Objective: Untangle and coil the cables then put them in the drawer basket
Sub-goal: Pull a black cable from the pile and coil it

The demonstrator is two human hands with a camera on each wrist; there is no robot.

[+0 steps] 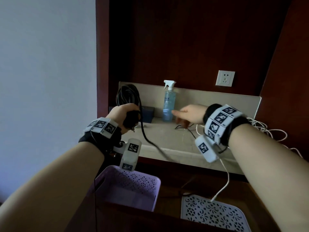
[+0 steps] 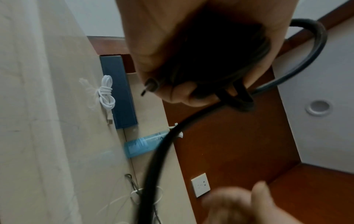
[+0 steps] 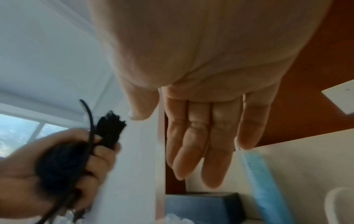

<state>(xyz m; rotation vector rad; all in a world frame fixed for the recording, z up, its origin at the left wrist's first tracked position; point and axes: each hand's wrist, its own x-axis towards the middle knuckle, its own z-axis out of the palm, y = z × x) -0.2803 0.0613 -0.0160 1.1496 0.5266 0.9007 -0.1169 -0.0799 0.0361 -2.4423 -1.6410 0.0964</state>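
A coiled black cable (image 1: 127, 96) stands up out of your left hand (image 1: 124, 114), whose fingers are curled tight around the bundle and its plug, while the cable's loose tail drops past the front edge of the counter (image 1: 160, 136) toward the open drawer below. Your right hand (image 1: 189, 113) reaches out above the counter with fingers straight and together, palm down, holding nothing, just over a small tangle of thin black and white cable (image 1: 187, 128) lying on the stone surface. More white cable (image 1: 267, 131) sprawls in loose loops at the right end of the counter, and one strand hangs over the edge with its tip above the white basket (image 1: 212, 213) in the drawer. A purple basket (image 1: 133, 186) sits beside it to the left, under your left wrist. The left wrist view shows a short white cable (image 2: 106, 94), already wound and knotted at its middle, lying on the counter against a dark blue box (image 2: 119, 92). A blue spray bottle (image 1: 169, 102) with a white trigger head stands upright at the back of the counter, between the box and your right hand, and a white wall socket (image 1: 224, 78) is set in the dark wood panel above.
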